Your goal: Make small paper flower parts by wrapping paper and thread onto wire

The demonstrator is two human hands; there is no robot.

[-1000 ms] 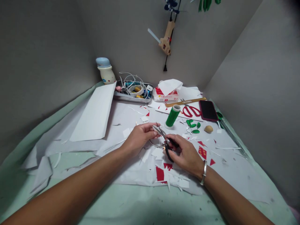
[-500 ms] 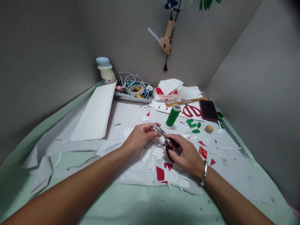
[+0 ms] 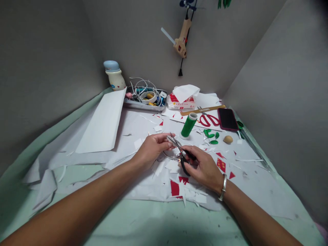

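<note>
My right hand (image 3: pixel 202 167) is closed round the black handles of a pair of scissors (image 3: pixel 176 142), whose blades stand a little apart and point up and left. At the blades, my left hand (image 3: pixel 153 147) is closed in a pinch between thumb and fingers; whatever it pinches is too small to make out. A round metal ring (image 3: pixel 171 157) lies on the paper just below the blades. Behind the scissors stands a spool of green thread (image 3: pixel 189 126). White and red paper scraps (image 3: pixel 175 188) are scattered below my hands.
Small green leaf shapes (image 3: pixel 212 136), a tan ball-like thing (image 3: pixel 228 139), red-handled scissors (image 3: pixel 208 120) and a phone (image 3: pixel 227 119) lie to the right. At the back are a metal tray (image 3: pixel 143 106), a tissue pack (image 3: pixel 181 102) and a bottle (image 3: pixel 115 77). A glue gun (image 3: pixel 182 41) hangs above.
The whole view has shifted very slightly. My hands and the scissors keep nearly the same pose, with the blades still at my left fingertips.
</note>
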